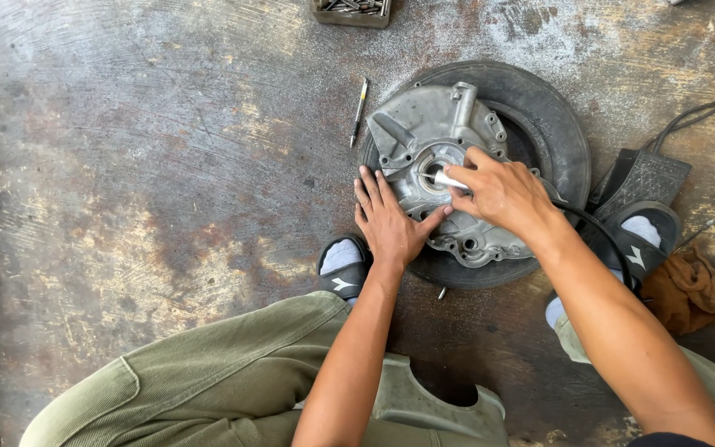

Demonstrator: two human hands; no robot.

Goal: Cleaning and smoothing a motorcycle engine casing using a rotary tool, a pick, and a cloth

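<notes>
Hands [391,223] [498,194] rest on the engine cover [436,136].

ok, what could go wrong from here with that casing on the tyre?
1. The metal casing only rests on the tyre; the left hand presses its edge, so it may rock or slide.
2. The right hand works a slim white-handled tool into the centre bore; a slip could jab the left hand's fingers nearby.
3. The loose tool on the floor could be knelt on.

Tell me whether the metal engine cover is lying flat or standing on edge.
Flat. The metal engine cover lies face up on the tyre, left hand pressed on its edge, right hand holding a small tool over its centre hole.
</notes>
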